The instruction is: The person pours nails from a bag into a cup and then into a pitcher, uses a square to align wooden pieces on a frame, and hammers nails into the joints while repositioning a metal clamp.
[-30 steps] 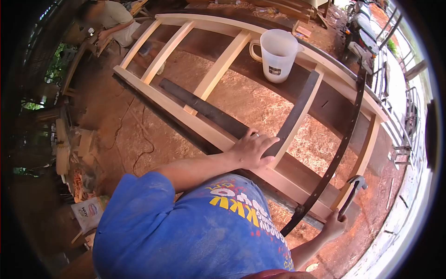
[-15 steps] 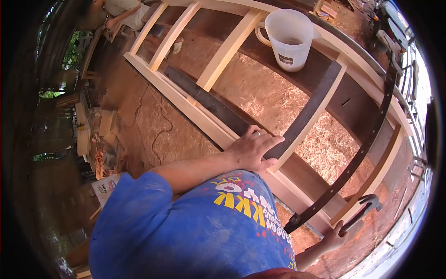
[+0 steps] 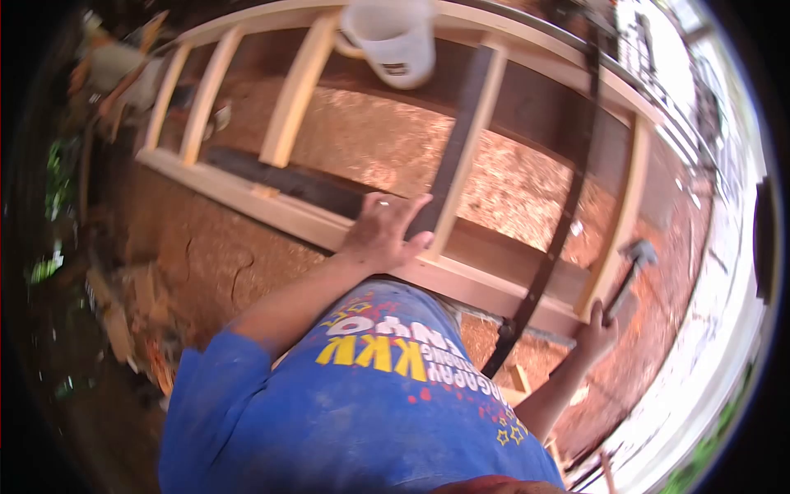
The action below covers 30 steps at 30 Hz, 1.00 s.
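Note:
My left hand (image 3: pixel 383 235) rests with spread fingers on the near rail of a light wooden frame (image 3: pixel 234 191), where a crosspiece with a dark face (image 3: pixel 461 144) meets it. Its thumb and index finger lie beside that crosspiece, and a ring shows on one finger. At the frame's right end, my right hand (image 3: pixel 598 332) is closed round the handle of a hammer (image 3: pixel 639 252), whose head points away from me. Between the two hands a long dark perforated strip (image 3: pixel 568 210) crosses the frame.
A translucent plastic pitcher (image 3: pixel 395 45) stands near the frame's far rail. Another person (image 3: pixel 119 74), blurred, is at the upper left. Wood scraps (image 3: pixel 123 317) lie on the ground at the left. Shavings (image 3: pixel 510 193) cover the ground under the frame.
The view has turned, shifting the frame and pitcher left and up. My left hand stays at the same joint. My right hand still holds the hammer near the frame's right end.

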Available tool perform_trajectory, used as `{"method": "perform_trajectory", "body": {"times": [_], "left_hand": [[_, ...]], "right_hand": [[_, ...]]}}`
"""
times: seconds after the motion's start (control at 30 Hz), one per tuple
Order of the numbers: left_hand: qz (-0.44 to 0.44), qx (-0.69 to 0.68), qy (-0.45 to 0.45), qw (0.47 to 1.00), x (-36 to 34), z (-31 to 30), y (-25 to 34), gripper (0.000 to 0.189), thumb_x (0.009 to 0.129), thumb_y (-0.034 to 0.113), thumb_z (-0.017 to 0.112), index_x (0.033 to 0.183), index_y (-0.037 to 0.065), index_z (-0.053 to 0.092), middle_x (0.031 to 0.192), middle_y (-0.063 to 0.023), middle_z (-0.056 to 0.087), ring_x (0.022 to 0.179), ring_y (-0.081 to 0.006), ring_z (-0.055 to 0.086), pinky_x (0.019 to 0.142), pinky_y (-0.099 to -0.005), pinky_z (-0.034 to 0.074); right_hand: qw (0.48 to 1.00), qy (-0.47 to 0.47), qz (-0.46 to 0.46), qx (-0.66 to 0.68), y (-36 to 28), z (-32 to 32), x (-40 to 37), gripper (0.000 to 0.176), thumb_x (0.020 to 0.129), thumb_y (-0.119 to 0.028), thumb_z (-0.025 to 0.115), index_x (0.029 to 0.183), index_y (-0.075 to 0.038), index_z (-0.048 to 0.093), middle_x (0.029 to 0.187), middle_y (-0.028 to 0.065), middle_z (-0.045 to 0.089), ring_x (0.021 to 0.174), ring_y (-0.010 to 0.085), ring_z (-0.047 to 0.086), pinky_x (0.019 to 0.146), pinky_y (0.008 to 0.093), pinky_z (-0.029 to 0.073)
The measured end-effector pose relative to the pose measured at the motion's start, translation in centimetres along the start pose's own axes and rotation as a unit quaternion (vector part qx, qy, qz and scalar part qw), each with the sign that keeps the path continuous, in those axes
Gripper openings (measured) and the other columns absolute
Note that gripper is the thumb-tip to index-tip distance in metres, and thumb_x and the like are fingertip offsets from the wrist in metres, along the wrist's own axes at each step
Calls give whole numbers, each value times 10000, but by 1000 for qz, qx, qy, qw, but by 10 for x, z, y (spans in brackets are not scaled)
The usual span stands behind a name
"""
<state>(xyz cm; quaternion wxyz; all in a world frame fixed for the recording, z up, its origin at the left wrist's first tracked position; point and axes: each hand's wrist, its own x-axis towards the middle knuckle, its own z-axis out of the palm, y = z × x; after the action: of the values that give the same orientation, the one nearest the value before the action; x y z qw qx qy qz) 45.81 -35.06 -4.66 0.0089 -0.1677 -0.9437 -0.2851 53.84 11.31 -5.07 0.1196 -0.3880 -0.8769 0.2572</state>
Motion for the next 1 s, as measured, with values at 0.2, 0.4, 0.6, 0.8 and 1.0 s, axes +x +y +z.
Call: {"method": "perform_trajectory", "body": {"times": [0.2, 0.4, 0.6, 0.8, 1.0], "left_hand": [[25, -17, -30, 999, 0, -3, -3, 483, 1059, 382, 532, 1432, 87, 620, 1168, -137, 741, 1107, -290, 677, 1063, -473, 387], [24, -42, -26, 998, 2, -2, -5, 443, 1067, 296, 479, 1401, 69, 661, 1122, -139, 744, 1082, -292, 675, 1055, -460, 387], [10, 27, -13, 1000, 5, 3, 1, 510, 978, 305, 636, 1444, 99, 618, 1094, -126, 741, 1058, -287, 681, 1032, -470, 407], [-23, 36, -40, 998, 0, 5, -1, 623, 938, 326, 700, 1504, 119, 546, 1156, -135, 744, 1124, -295, 683, 1067, -467, 387], [-17, 32, -45, 998, -1, 5, -5, 647, 951, 382, 679, 1526, 132, 519, 1183, -139, 736, 1132, -303, 680, 1077, -460, 371]], "right_hand": [[995, -72, 65, -32, -39, -2, 13, 393, 894, -373, 800, 1036, -8, 765, 892, 154, 761, 874, 296, 734, 852, 437, 547], [994, -36, 44, -96, -62, -7, 17, 410, 901, -376, 782, 1120, -34, 731, 975, 159, 769, 998, 381, 725, 901, 493, 535], [987, -74, -15, -139, -51, 10, 19, 488, 905, -370, 774, 1230, -29, 647, 1113, 203, 713, 1070, 408, 686, 943, 509, 525], [984, -83, -54, -150, -43, 3, 16, 544, 902, -362, 781, 1285, -20, 600, 1190, 218, 660, 1141, 415, 644, 989, 512, 511], [984, 32, -95, -150, -59, -28, -52, 482, 919, -281, 766, 1284, -11, 604, 1218, 212, 642, 1175, 403, 618, 1020, 502, 497]]}}
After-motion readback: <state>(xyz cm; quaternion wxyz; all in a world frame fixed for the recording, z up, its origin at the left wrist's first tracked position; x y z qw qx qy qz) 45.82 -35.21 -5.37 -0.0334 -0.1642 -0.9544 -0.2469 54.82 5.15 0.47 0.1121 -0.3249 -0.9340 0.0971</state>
